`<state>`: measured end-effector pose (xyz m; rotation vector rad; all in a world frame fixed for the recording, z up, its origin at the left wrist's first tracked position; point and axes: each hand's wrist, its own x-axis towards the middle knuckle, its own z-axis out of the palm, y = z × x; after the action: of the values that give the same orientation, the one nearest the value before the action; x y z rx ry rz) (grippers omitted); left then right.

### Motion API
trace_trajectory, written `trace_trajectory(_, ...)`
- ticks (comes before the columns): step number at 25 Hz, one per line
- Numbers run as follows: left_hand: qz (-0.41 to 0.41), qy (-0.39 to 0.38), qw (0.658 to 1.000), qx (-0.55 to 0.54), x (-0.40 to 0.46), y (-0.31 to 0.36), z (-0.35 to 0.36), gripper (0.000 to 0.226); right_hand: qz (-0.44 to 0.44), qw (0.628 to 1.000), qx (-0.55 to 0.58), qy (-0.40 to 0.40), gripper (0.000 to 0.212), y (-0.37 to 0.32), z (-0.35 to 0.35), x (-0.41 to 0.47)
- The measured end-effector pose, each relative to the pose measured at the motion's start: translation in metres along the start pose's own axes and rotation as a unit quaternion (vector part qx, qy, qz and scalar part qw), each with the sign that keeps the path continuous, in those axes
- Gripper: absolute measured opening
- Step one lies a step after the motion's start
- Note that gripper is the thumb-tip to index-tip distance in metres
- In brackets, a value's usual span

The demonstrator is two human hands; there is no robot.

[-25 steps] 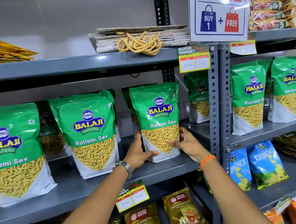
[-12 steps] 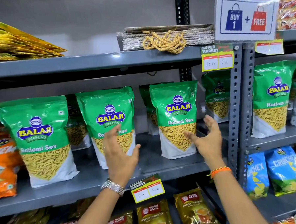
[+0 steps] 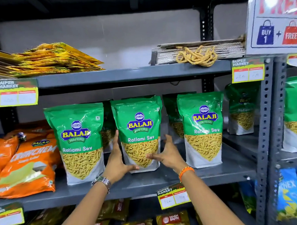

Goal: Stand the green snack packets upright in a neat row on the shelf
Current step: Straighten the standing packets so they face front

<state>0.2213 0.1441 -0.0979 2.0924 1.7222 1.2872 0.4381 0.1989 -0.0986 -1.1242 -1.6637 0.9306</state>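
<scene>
Three green Balaji Ratlami Sev packets stand upright along the front of the grey shelf [image 3: 148, 186]. The middle packet [image 3: 138, 123] is gripped at its lower sides by both hands: my left hand [image 3: 116, 158] presses its left edge, my right hand [image 3: 167, 154] its right edge, thumbs across the front. The left packet [image 3: 78, 133] and the right packet [image 3: 202, 126] stand free on either side. More green packets stand behind them, partly hidden, and another [image 3: 241, 109] sits further back at the right.
Orange Crunchem bags [image 3: 24, 163] lie at the shelf's left end. A perforated grey upright [image 3: 266, 140] bounds the right, with more green packets [image 3: 296, 118] beyond. Flat yellow bags [image 3: 55, 60] and a folded stack with gold cord [image 3: 196, 54] lie above. A price tag [image 3: 172, 197] hangs on the edge.
Both hands left the right packet, swung left while open, and now clasp the middle packet. The camera view has panned left, bringing the orange bags into sight.
</scene>
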Motion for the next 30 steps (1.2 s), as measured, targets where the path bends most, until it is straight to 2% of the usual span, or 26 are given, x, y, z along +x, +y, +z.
trace_trajectory(4, -0.006, -0.016, 1.000, -0.010, 0.006, -0.002, 0.002, 0.154, 0.007, 0.999, 0.016, -0.029, 0.089, 0.003, 0.006, 0.010)
trace_trajectory(6, -0.002, -0.013, 1.000, -0.007, 0.003, -0.002, 0.004, 0.152, -0.003, 0.999, 0.017, -0.041, 0.082, 0.011, 0.010, 0.011)
trace_trajectory(10, -0.003, 0.004, 0.999, 0.036, -0.003, 0.006, 0.013, 0.151, -0.012, 0.997, 0.052, -0.058, 0.087, 0.024, 0.001, 0.009)
trace_trajectory(14, 0.006, 0.025, 0.999, 0.025, -0.013, 0.005, 0.017, 0.145, -0.010, 0.997, 0.052, -0.061, 0.114, 0.032, -0.001, 0.009)
trace_trajectory(16, -0.001, 0.041, 0.999, 0.024, -0.019, -0.003, 0.008, 0.147, -0.017, 0.996, 0.049, -0.076, 0.117, 0.030, 0.011, 0.011)
trace_trajectory(23, -0.032, 0.069, 0.996, 0.043, -0.036, -0.032, -0.032, 0.152, -0.042, 0.993, 0.045, -0.101, 0.117, 0.000, 0.057, 0.007)
trace_trajectory(30, -0.037, 0.093, 0.994, 0.040, -0.042, -0.038, -0.081, 0.154, -0.063, 0.993, 0.032, -0.099, 0.095, -0.035, 0.090, 0.007)
